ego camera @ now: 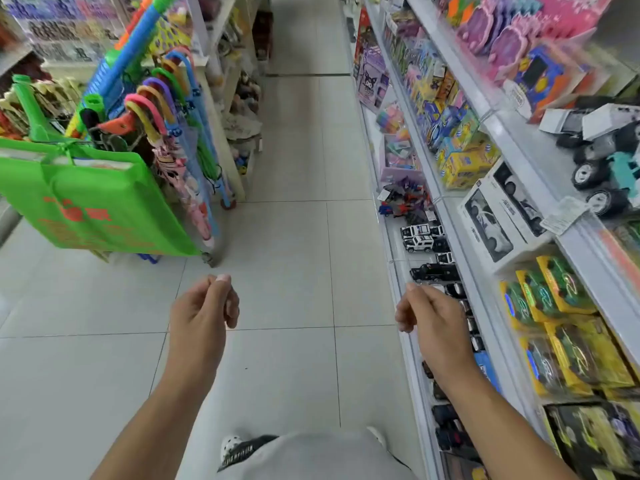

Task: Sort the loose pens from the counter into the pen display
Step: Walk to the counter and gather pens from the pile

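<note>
Left hand and right hand — both loosely curled, holding nothing. No pens, counter or pen display in view — toy shelf beside right hand. Best: walk on, hands free.

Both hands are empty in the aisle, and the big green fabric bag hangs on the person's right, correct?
Not quite: the head view shows the big green fabric bag on the person's left. Both the left hand and right hand are indeed empty.
</note>
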